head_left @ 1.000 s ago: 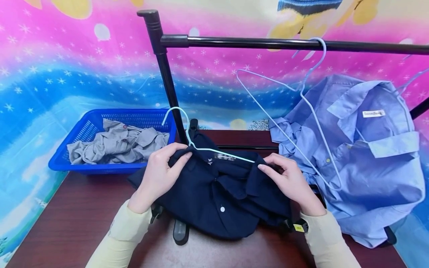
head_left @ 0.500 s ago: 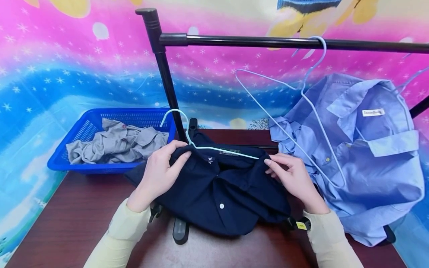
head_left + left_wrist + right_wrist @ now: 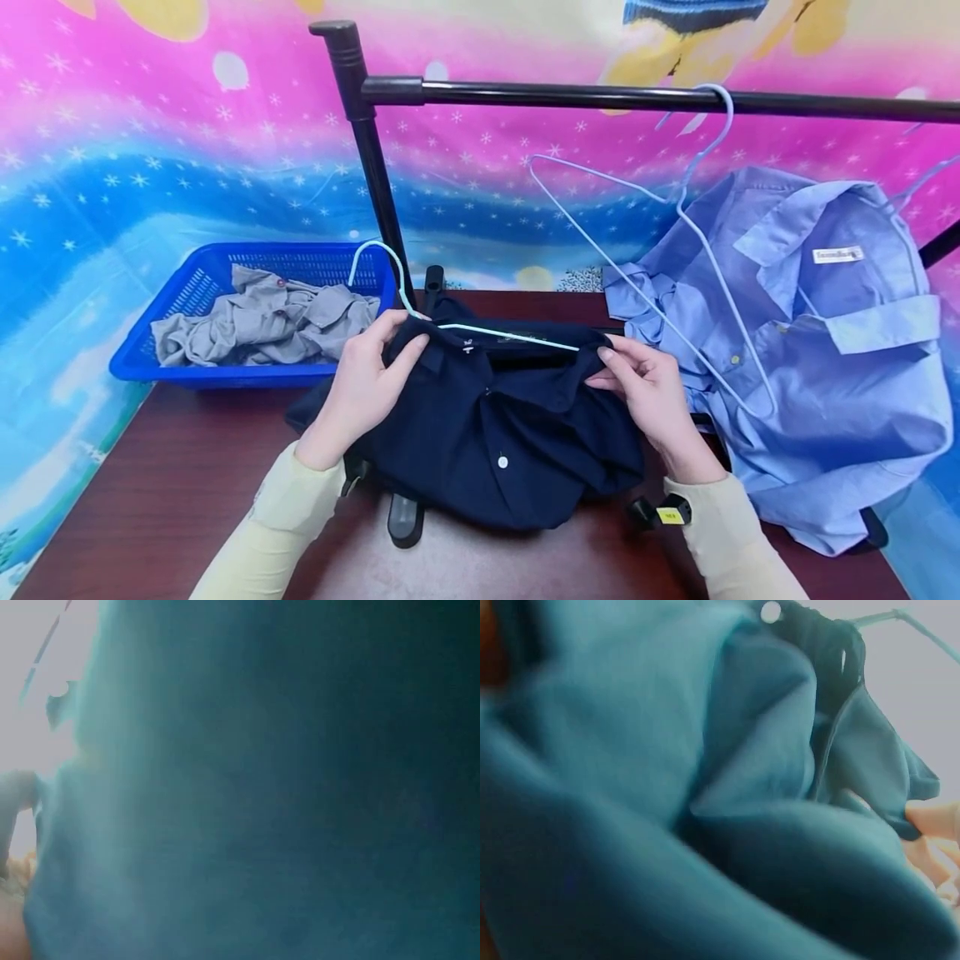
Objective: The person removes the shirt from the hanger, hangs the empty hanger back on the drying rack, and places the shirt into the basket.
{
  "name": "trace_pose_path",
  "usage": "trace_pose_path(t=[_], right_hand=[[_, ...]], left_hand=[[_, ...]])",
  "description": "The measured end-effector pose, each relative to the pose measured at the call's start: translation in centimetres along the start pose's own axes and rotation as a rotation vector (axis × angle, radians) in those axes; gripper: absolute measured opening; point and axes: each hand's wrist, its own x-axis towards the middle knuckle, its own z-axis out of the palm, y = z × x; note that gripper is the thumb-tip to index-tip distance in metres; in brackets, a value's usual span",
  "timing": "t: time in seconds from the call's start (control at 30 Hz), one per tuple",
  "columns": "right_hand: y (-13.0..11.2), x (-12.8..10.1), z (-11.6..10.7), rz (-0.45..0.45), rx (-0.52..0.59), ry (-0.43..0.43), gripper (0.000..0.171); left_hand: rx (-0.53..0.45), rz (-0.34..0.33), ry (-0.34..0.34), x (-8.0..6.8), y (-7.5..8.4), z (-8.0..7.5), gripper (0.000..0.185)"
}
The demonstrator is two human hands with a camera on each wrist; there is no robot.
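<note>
Fingers now pinching navy shirt collar, hanger raised slightly

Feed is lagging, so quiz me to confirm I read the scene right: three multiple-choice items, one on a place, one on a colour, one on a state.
1. Where is the grey garment?
A in the blue basket
B on the rail
C under the table

2. What colour is the shirt in both hands?
A red
B navy
C white

3. How is the empty hanger?
A hooked on the rail
B lying on the table
C in the basket

Answers:
1 A: grey garment lies in the blue basket.
2 B: left hand and right hand pinch the navy shirt.
3 A: empty hanger hooks over the rail.
</note>
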Motion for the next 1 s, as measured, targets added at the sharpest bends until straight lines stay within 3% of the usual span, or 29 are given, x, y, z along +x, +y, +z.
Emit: trace_pose_path(t=[0.17,0.3,0.4,0.6,0.8,1.0], right_hand=[[0.4,0.0,0.3,0.067,0.256,-0.024,0.024],[0.6,0.0,0.5,0.181,0.509,-0.043,0.032],[0.7,-0.1,0.6,0.26,0.636,-0.042,0.031],[1.1,0.1,0.8,0.321,0.747,-0.078,0.022],[1.6,0.3,1.1,0.301,0.854,-0.166,0.029],[1.8,0.1,1.3,0.29,0.876,-0.194,0.034]], left_hand=[[-0.068,0.034,0.05,-0.1,0.0,0.4,0.017],[-0.123,0.047,0.066,-0.2,-0.1,0.7,0.017],[-0.147,0.054,0.077,-0.3,-0.2,0.8,0.016],[-0.128,0.063,0.074,-0.4,-0.5,1.1,0.016],[-0.074,0.052,0.06,-0.5,-0.6,1.2,0.015],[-0.068,0.043,0.034,-0.5,-0.4,1.1,0.018]])
